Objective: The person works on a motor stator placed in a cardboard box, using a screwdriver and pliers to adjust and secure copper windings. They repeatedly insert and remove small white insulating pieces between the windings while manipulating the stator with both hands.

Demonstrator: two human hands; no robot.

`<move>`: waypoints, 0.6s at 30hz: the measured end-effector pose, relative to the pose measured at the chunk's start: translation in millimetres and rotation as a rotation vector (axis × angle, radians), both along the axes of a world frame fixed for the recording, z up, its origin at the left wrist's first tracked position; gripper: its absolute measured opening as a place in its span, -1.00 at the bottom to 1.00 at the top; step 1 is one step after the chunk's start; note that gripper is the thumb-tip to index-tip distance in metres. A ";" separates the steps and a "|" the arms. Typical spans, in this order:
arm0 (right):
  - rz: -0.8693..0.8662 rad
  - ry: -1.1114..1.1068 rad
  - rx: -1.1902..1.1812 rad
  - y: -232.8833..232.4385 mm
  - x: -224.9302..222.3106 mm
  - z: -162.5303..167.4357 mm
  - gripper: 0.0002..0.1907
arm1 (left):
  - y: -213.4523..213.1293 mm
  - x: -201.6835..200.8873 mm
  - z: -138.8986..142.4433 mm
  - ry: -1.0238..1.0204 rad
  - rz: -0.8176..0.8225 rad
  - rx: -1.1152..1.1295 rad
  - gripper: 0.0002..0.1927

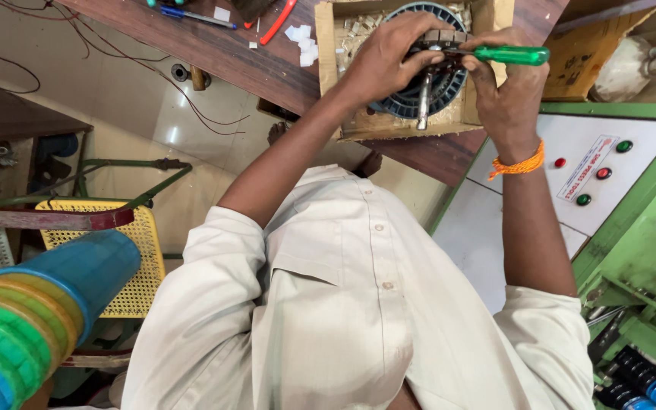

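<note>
- Surface: a dark brown wooden bench point(229, 53) runs across the top of the view; beneath it lies a pale tiled floor point(115, 91) crossed by thin dark wires
- Room: to the right stands one green machine point(639, 258) with a white control panel point(594, 175) carrying four round buttons, two red and two green; a torn cardboard sheet point(594, 53) lies behind it
- At left, one yellow perforated stool point(142, 266) on a green frame, and one stack of coloured plastic rings point(32, 319), blue, yellow and green, close to the camera
- On the bench: one open cardboard box point(404, 121), small white scraps point(301, 42), one red-handled tool point(279, 21) and one blue pen-like tool point(191, 15)
- Work piece: one round motor stator point(434, 87) with dark slotted rim and a metal shaft, sits inside the box, held up at its top edge
- Left hand point(385, 61): fingers curled over the stator's upper rim, gripping it
- Right hand point(506, 95): fingers pressed together around one screwdriver point(510, 55) with a green handle, its tip hidden at the stator; one orange thread band point(518, 163) circles the wrist
- The person wears a pale buttoned shirt point(358, 304) with short sleeves
</note>
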State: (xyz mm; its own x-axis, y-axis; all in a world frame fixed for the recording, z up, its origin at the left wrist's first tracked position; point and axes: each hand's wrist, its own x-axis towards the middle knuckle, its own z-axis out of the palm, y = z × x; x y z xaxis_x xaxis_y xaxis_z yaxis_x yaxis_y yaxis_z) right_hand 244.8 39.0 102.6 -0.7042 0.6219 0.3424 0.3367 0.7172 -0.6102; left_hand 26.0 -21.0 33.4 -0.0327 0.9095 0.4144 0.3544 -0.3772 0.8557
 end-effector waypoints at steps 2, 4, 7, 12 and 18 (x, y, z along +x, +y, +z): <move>-0.008 0.066 -0.165 0.7 8.8 -1.1 -0.79 | 0.4 -1.7 6.1 0.108 -0.012 -0.040 -0.62; -0.037 0.234 -0.364 -1.0 17.2 -5.4 -0.72 | 0.2 5.0 10.9 0.200 -0.013 -0.057 -0.61; -0.061 0.549 -0.616 -4.7 22.9 -15.4 -0.62 | -3.5 16.3 13.2 0.248 0.021 -0.034 -0.64; -0.160 0.470 -0.452 -14.0 26.4 -23.5 -0.61 | -2.1 5.5 3.3 0.107 0.012 -0.156 -0.67; -0.144 0.516 -0.521 -16.9 24.2 -19.5 -0.53 | 0.3 -22.0 -12.7 -0.059 -0.194 -0.012 -0.60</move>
